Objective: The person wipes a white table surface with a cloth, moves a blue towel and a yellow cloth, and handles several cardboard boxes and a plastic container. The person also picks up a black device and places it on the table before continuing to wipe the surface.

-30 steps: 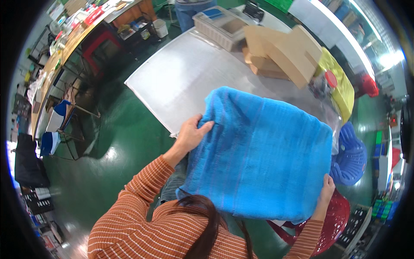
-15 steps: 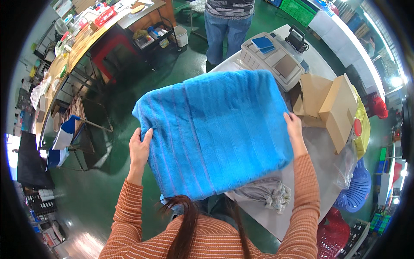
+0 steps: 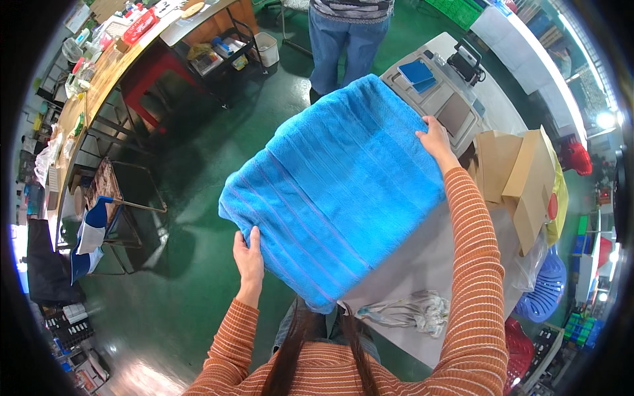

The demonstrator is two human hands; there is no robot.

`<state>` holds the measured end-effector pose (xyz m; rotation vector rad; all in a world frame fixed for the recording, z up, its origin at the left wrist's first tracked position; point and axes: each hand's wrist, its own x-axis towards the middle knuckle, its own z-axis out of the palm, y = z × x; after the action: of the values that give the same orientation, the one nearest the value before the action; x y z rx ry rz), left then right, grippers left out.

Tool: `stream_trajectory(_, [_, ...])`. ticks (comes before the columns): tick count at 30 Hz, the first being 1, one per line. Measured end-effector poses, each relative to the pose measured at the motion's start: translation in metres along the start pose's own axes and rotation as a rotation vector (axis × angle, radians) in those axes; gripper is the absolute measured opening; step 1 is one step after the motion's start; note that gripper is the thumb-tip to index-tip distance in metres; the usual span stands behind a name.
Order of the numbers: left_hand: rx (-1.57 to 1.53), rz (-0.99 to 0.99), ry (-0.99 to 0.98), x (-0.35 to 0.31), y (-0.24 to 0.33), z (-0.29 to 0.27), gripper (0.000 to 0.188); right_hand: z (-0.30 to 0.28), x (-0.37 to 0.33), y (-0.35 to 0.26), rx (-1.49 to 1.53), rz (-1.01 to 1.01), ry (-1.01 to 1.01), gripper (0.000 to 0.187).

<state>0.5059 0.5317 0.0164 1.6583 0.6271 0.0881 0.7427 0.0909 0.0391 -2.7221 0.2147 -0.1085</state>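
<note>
Blue towel (image 3: 330, 191), folded, banded with thin stripes | held slantwise, partly over the table (image 3: 396, 277) | lower-left edge grasped by fingers of left hand (image 3: 249, 261); right-hand edge grasped by right hand (image 3: 436, 142) | grey cloth bundle (image 3: 419, 313) laid on table; cardboard box (image 3: 518, 175) placed at right.

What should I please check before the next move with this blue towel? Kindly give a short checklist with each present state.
1. Left hand holds the blue towel: ok.
2. Right hand holds it too: ok.
3. Table free of other cloth: not ok, a crumpled grey cloth lies there.
4. Towel's underside clean: cannot tell, hidden.
5. Towel clear of the grey plastic box: cannot tell, they overlap in this view.
</note>
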Motion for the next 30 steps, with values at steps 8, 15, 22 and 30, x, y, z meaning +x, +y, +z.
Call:
stream_trajectory(8, [-0.055, -0.075, 0.017, -0.014, -0.012, 0.010, 0.019, -0.015, -0.018, -0.032, -0.286, 0.081, -0.071, 0.040])
stream_trajectory(15, [-0.081, -0.010, 0.095, -0.019, 0.003, 0.011, 0.022, -0.032, -0.097, -0.054, -0.298, -0.102, 0.277, 0.056])
stream_trajectory(22, [-0.017, -0.138, 0.060, -0.020, 0.012, 0.009, 0.026, -0.001, -0.182, 0.020, 0.686, 0.707, 0.092, 0.048])
stream_trajectory(30, [0.014, -0.152, 0.023, -0.039, 0.024, 0.012, 0.026, -0.008, -0.192, 0.043, 0.825, 0.737, 0.094, 0.032])
